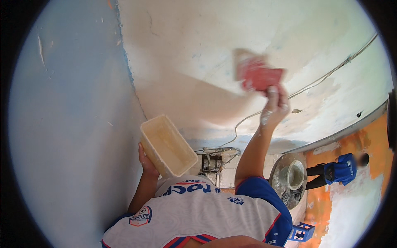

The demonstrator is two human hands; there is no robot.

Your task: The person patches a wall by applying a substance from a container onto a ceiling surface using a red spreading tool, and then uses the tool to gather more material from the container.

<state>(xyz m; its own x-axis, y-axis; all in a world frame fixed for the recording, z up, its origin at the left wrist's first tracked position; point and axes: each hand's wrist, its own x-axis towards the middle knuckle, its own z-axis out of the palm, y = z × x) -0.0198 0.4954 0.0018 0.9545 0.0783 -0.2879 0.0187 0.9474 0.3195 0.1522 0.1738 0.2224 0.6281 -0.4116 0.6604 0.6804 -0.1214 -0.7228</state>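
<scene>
My left hand [147,159] grips the side of a cream rectangular plastic tub [168,142], whose inside shows a pale, smeared bottom. My raised right hand [273,105], streaked with white, holds a flat red spreader [258,74] smeared with white, close to a patchy off-white plastered surface [186,49]. The spreader is blurred by motion, so I cannot tell whether it touches the surface.
A bluish wall [62,124] meets that surface at the left, and a cable [322,74] runs along it. At lower right stand a round table [277,177] with a bucket [295,173] and a blue crate [302,232]. A co-worker [341,169] in blue faces a patchy orange wall [324,217].
</scene>
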